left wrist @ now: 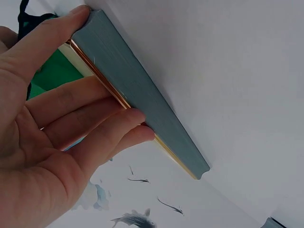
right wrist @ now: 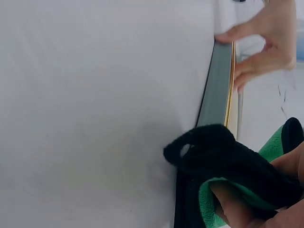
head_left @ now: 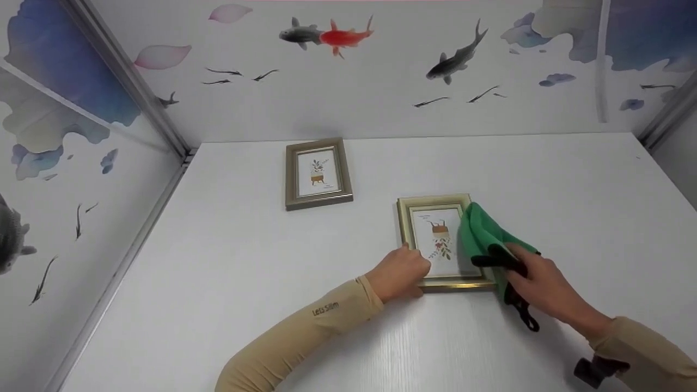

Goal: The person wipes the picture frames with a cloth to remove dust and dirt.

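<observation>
A gold picture frame [head_left: 407, 220] lies on the white table, its plant print upside down in the head view. At its lower left corner my left hand [head_left: 399, 272] grips the moulding; in the left wrist view the thumb is at one end of the grey outer side and the fingers reach over the gold edge. My right hand [head_left: 547, 283] holds a bunched green cloth [head_left: 484, 226] with black trim and a black loop [right wrist: 202, 142]. The cloth lies over the frame's right side, hiding part of that edge.
A second, brownish picture frame [head_left: 291, 177] with a similar print lies farther back and left on the white table [head_left: 245, 245]. White panels [head_left: 381, 103] painted with fish stand behind and at the left. A small black device [head_left: 596, 372] is at my right sleeve.
</observation>
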`<state>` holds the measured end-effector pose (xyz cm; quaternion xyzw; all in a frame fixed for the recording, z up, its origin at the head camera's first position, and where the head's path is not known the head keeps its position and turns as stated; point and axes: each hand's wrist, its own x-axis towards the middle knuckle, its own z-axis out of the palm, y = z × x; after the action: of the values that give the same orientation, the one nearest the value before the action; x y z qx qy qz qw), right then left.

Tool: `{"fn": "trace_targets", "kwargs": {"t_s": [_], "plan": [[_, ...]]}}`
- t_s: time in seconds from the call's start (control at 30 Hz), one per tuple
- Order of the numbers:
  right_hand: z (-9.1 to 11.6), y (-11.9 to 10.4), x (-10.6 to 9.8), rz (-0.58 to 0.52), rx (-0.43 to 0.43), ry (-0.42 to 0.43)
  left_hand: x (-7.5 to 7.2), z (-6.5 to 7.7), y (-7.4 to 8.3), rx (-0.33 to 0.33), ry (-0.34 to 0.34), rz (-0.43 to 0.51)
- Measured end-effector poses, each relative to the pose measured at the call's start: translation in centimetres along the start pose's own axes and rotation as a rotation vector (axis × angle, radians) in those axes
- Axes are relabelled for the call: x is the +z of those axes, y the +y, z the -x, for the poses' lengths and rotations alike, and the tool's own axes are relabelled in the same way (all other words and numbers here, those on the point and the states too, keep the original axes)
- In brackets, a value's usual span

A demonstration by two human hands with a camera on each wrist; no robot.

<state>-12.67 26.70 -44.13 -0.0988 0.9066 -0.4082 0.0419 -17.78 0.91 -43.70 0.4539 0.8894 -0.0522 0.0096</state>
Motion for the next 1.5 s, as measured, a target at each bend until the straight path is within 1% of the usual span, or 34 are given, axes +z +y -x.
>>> {"fn": "trace_targets", "kwargs": {"t_s": [0.13, 0.23, 0.33, 0.43, 0.53, 0.67, 0.73, 0.77, 0.87, 0.93, 1.03, 1.13, 1.27, 1.37, 1.43, 1.5], "plan": [[1.2, -0.2, 0.3, 0.093, -0.056, 0.005, 0.2, 0.0, -0.1, -0.006, 0.004, -0.005], [1.9, -0.4, 0.5, 0.223, -0.121, 0.009, 0.3, 0.1, -0.1, -0.009, 0.01, -0.019], [2.4, -0.4, 0.5, 0.335, -0.204, -0.013, 0.3, 0.1, -0.1, -0.007, 0.012, -0.043], [2.6, 0.1, 0.3, 0.425, -0.322, -0.038, 0.3, 0.2, -0.1, -0.005, 0.004, -0.048], [1.9, 0.8, -0.3, 0.491, -0.49, -0.047, 0.2, 0.4, -0.2, -0.008, -0.002, -0.042], [0.0, 1.1, -1.2, 0.569, -0.711, -0.09, 0.3, 0.5, -0.3, -0.013, 0.001, -0.039], [-1.1, 0.9, -1.4, 0.638, -0.78, -0.118, 0.4, 0.5, -0.3, -0.011, -0.002, -0.034], [-1.6, 0.8, -1.4, 0.678, -0.794, -0.132, 0.5, 0.5, -0.3, -0.013, -0.004, -0.026], [-2.9, 0.3, -1.3, 0.8, -0.8, -0.138, 0.5, 0.5, -0.2, -0.01, -0.009, -0.03], [-3.9, 0.1, -1.3, 0.875, -0.774, -0.127, 0.4, 0.4, -0.2, -0.008, -0.013, -0.037], [-5.5, 0.0, -1.4, 0.944, -0.732, -0.103, 0.3, 0.3, -0.1, 0.004, -0.013, -0.059], [-7.4, 0.1, -1.5, 1.001, -0.687, -0.088, 0.3, 0.4, -0.1, 0.013, -0.002, -0.031], [-9.8, 0.1, -1.4, 1.085, -0.597, -0.089, 0.2, 0.4, -0.2, 0.017, 0.009, 0.026], [-11.2, 0.0, -1.1, 1.129, -0.524, -0.087, 0.2, 0.4, -0.3, 0.017, 0.001, 0.04], [-11.7, 0.1, -0.9, 1.125, -0.496, -0.08, 0.2, 0.4, -0.4, 0.018, -0.006, 0.04], [-11.8, 0.2, -0.8, 1.098, -0.49, -0.076, 0.2, 0.3, -0.4, 0.012, -0.01, 0.037]]}}
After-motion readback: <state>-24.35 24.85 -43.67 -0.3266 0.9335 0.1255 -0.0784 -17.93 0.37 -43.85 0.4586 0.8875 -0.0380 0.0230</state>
